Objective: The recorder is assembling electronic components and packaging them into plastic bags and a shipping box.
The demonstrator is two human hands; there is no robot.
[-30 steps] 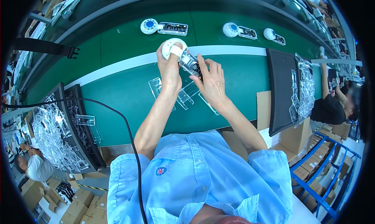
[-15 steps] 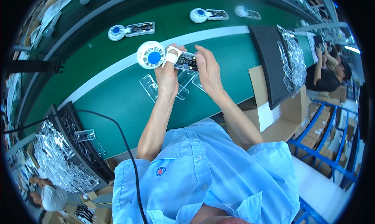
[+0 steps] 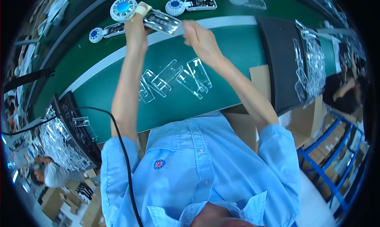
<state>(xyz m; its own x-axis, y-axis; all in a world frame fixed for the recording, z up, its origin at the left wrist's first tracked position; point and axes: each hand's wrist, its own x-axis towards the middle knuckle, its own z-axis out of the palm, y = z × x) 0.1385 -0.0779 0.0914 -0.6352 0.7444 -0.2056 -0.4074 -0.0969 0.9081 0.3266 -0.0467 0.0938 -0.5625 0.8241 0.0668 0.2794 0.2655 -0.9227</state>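
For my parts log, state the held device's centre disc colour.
The centre disc is blue; head view.

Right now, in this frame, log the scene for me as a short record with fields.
left hand: grips a white device with a round, blue-centred head
right hand: beside the device's clear end; contact unclear
green table: loose clear plastic frames between the forearms
beyond white strip: three similar devices, the rightmost blurred
right side: black tray, pile of clear parts
left side: another heap of clear parts
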